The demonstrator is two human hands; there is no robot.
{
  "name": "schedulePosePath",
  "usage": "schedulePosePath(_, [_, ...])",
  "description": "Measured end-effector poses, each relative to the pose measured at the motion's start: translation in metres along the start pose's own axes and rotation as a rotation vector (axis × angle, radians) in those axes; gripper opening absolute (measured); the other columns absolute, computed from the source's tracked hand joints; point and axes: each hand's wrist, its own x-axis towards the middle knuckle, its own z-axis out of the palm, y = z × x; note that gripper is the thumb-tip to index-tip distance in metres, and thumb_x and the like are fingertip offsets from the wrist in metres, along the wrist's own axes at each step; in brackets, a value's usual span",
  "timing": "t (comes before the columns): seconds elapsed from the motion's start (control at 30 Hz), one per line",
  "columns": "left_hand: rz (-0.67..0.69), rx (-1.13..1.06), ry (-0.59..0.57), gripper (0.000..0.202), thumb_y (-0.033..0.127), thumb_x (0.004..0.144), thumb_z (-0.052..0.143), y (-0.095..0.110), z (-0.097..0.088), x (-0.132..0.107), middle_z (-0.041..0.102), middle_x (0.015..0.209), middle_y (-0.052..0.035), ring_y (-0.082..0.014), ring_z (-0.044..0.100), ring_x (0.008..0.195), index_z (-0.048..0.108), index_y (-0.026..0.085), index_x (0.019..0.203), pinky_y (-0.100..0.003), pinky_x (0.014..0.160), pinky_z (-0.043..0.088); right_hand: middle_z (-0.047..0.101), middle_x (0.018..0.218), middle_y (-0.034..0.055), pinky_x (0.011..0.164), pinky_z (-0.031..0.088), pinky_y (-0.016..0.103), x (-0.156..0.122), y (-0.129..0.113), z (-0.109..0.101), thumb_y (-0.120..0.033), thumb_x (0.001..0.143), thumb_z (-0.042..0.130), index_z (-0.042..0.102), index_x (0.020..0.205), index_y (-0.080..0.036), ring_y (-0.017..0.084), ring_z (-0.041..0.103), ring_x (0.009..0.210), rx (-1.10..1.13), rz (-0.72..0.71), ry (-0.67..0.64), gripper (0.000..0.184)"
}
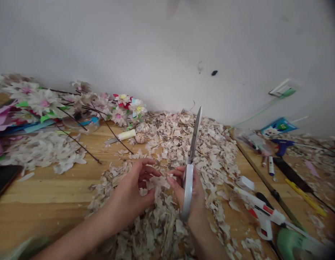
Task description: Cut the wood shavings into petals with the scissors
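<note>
My left hand [132, 191] and my right hand [189, 191] meet over a heap of pale dried husk flakes [200, 144] on a wooden table [48, 187]. Both pinch one small pale flake [159, 181] between their fingertips. My right hand also carries a pair of scissors [191, 162] with white handles; the blades are together and point up and away. My left hand's fingers are curled around the flake's left side.
Handmade flowers [121, 108] on dark stems lie at the back left beside coloured paper. A white glue gun [262, 213], a blue glue gun [281, 146], pens, a garlic bulb [140, 138] and a knife [121, 137] lie around. A wall runs behind.
</note>
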Motion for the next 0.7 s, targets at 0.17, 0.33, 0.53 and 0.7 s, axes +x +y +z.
schedulePosePath(0.17, [-0.153, -0.31, -0.003, 0.05, 0.006, 0.059, 0.061, 0.002, -0.003, 0.007, 0.054, 0.099, -0.0019, -0.01, 0.057, 0.074, 0.04, 0.022, 0.102, -0.023, 0.063, 0.048, 0.069, 0.07, 0.0004, 0.061, 0.053, 0.032, 0.004, 0.004, -0.003, -0.025, 0.061, 0.072, 0.05, 0.081, -0.022, 0.019, 0.066, 0.064, -0.026, 0.009, 0.042, 0.03])
schedulePosePath(0.33, [-0.199, -0.451, 0.009, 0.054, 0.004, 0.054, 0.067, 0.003, -0.008, 0.009, 0.051, 0.098, -0.0006, -0.0077, 0.057, 0.072, 0.043, 0.02, 0.099, -0.022, 0.064, 0.049, 0.068, 0.069, 0.0003, 0.062, 0.053, 0.032, 0.006, 0.008, -0.006, -0.027, 0.06, 0.071, 0.05, 0.082, -0.023, 0.019, 0.066, 0.064, -0.045, 0.012, 0.047, 0.031])
schedulePosePath(0.53, [-0.26, -0.469, -0.047, 0.054, 0.007, 0.056, 0.07, 0.006, -0.014, 0.01, 0.054, 0.096, -0.0001, -0.0098, 0.061, 0.07, 0.044, 0.022, 0.101, -0.023, 0.063, 0.047, 0.069, 0.07, 0.0011, 0.06, 0.053, 0.033, 0.007, 0.006, -0.009, -0.032, 0.058, 0.073, 0.05, 0.081, -0.023, 0.02, 0.066, 0.065, -0.047, 0.04, 0.059, 0.034])
schedulePosePath(0.7, [-0.319, -0.493, -0.076, 0.056, 0.003, 0.055, 0.072, 0.007, -0.017, 0.011, 0.059, 0.096, -0.0011, -0.0122, 0.064, 0.073, 0.045, 0.022, 0.102, -0.025, 0.066, 0.048, 0.07, 0.069, 0.0016, 0.06, 0.054, 0.033, 0.01, 0.004, -0.013, -0.03, 0.057, 0.073, 0.05, 0.083, -0.022, 0.019, 0.067, 0.065, -0.039, 0.081, 0.094, 0.036])
